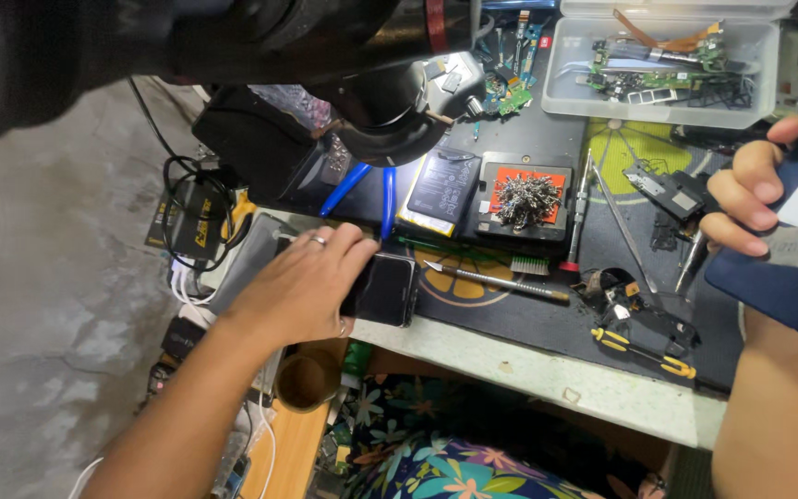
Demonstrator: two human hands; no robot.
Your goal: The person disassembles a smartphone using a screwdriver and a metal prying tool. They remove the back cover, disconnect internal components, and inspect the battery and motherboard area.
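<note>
Left hand (pixel 311 282) lay palm down at the desk's (pixel 547 370) near left edge, fingers (pixel 353 248) slightly spread and draped over a small dark phone (pixel 388 288), covering its left part. Wore a ring on one finger. Right hand (pixel 750 189) held up at the right edge of view, fingers (pixel 741 231) curled and pressed against the front of a dark blue phone back (pixel 791 286), thumb hidden behind it. Lifted clear of the black mat (pixel 510 314). Between the hands, on the mat: a craft knife (pixel 496 277) just right of the small dark phone, a flat battery (pixel 440 191), an orange tray (pixel 528 199) heaped with tiny screws, a red-handled screwdriver (pixel 576 222), tweezers (pixel 625 226) and a yellow-handled screwdriver (pixel 644 351) near the front edge. Farther back, a clear plastic box (pixel 658 102) of circuit boards. Overhead at top left, a dark microscope (pixel 390 111), blurred.
</note>
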